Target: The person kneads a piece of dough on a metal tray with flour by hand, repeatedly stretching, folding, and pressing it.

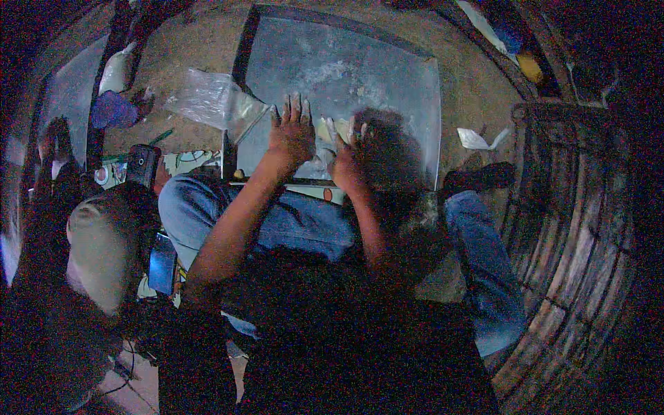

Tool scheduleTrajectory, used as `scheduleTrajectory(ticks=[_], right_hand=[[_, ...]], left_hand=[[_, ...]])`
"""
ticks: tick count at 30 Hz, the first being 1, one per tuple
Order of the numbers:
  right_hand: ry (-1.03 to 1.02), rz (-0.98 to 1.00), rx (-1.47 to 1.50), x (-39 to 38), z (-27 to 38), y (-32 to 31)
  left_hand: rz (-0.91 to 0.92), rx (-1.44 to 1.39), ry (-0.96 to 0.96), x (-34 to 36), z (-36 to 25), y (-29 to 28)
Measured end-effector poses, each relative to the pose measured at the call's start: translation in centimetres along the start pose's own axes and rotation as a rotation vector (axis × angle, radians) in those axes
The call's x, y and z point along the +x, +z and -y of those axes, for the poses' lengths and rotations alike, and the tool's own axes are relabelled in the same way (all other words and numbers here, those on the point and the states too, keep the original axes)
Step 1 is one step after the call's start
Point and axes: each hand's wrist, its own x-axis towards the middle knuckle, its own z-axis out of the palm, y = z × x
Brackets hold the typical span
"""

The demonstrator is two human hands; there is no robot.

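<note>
Head view, grey rectangular dark-rimmed board (408, 79), small pale-yellow dough-like piece (341, 127) on its near half, left hand (291, 142) outstretched over the board, right hand (348, 156) splayed at the piece, clear plastic bag (202, 99) across the board's left edge.

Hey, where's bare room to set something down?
The grey board looks bare at its far right corner beside the powder; so does floor between it and the white bag. Crowded: around left hand, right hand, clear plastic bag.
</note>
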Motion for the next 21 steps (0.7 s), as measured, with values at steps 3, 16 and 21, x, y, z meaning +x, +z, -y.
scheduleTrajectory(ticks=[3, 16, 21], right_hand=[[0.283, 0.377, 0.316, -0.8, -3.3, 1.8], [-0.198, 0.144, -0.140, -0.7, -2.8, 1.0], [-0.239, 0.136, -0.059, 3.2, -1.8, -1.3]], left_hand=[[-0.090, 0.005, -0.019, 1.4, -0.8, 1.6], [-0.084, 0.039, -0.059, 0.5, 1.0, 2.2], [-0.121, 0.017, -0.032, 0.6, 0.5, 1.4]])
